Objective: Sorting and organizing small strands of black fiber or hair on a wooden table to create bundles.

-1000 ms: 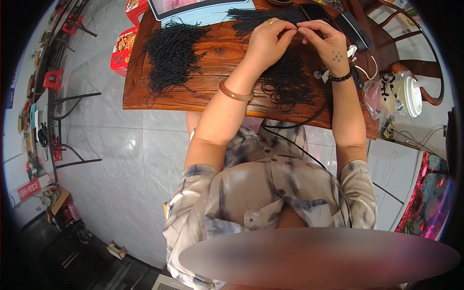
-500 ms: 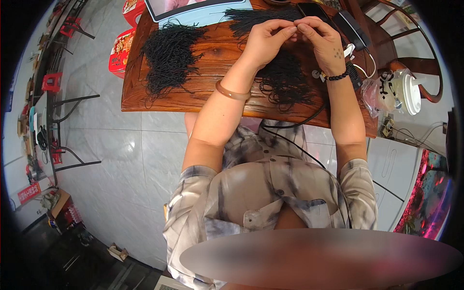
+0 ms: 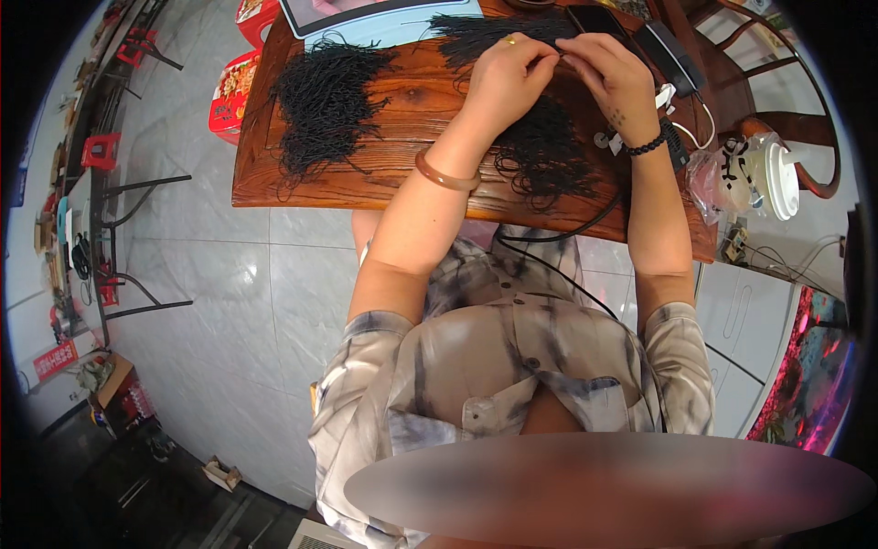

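Over the far right part of the wooden table, my left hand (image 3: 508, 84) and my right hand (image 3: 616, 82) meet fingertip to fingertip. Both are closed in a pinch, and a tiny length of thin black cord (image 3: 559, 51) seems to run between them; most of it is hidden by the fingers. Beneath and beyond the hands lie loose bundles of the same cord: one bundle (image 3: 547, 151) under my wrists, another (image 3: 466, 38) behind my left hand. A larger tangled heap of black cords (image 3: 327, 114) sits on the left of the table.
The wooden table (image 3: 412, 165) also holds a tablet on a light blue stand (image 3: 393, 29), a dark phone (image 3: 596, 23) and a black box-shaped device (image 3: 669, 57) with cables. A lidded cup in a plastic bag (image 3: 777, 183) stands at right. Red boxes (image 3: 235, 93) are left of the table.
My left hand has rolled so its back and knuckles show more, and its fingertips have drawn slightly away from the right ones. My right hand has shifted slightly. The cord heaps stay put.
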Motion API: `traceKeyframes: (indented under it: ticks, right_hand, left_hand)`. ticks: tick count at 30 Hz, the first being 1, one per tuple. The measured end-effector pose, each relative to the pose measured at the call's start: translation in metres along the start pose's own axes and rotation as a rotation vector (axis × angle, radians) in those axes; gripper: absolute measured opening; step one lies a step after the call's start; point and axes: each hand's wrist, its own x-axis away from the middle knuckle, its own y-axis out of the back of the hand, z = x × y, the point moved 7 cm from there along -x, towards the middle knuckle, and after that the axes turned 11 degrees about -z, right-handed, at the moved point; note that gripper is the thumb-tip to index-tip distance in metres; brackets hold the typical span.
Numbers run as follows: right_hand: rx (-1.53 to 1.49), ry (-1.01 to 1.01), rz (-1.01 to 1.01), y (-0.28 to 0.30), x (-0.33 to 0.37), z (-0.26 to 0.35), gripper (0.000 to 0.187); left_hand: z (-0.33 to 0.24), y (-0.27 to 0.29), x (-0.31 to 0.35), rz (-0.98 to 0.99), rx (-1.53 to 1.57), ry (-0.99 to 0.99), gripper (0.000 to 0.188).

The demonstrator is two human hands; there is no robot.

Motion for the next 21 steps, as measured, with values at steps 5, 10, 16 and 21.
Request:
traceKeyframes:
  ticks: [5, 10, 16, 21]
  right_hand:
    - [0.187, 0.162, 0.054, -0.003, 0.003, 0.005, 0.014]
    - [0.141, 0.069, 0.112, -0.006, 0.004, 0.001, 0.012]
    - [-0.584, -0.614, 0.174, -0.021, 0.019, -0.038, 0.012]
    - [-0.893, -0.903, 0.058, -0.032, 0.026, -0.031, 0.011]
  left_hand:
    - [-0.005, -0.003, 0.001, 0.045, -0.045, -0.09, 0.01]
    - [-0.004, -0.002, 0.001, 0.056, -0.063, -0.134, 0.01]
    - [0.003, 0.005, -0.006, 0.039, 0.031, 0.042, 0.01]
    - [-0.01, 0.001, -0.002, -0.007, 0.07, -0.131, 0.008]
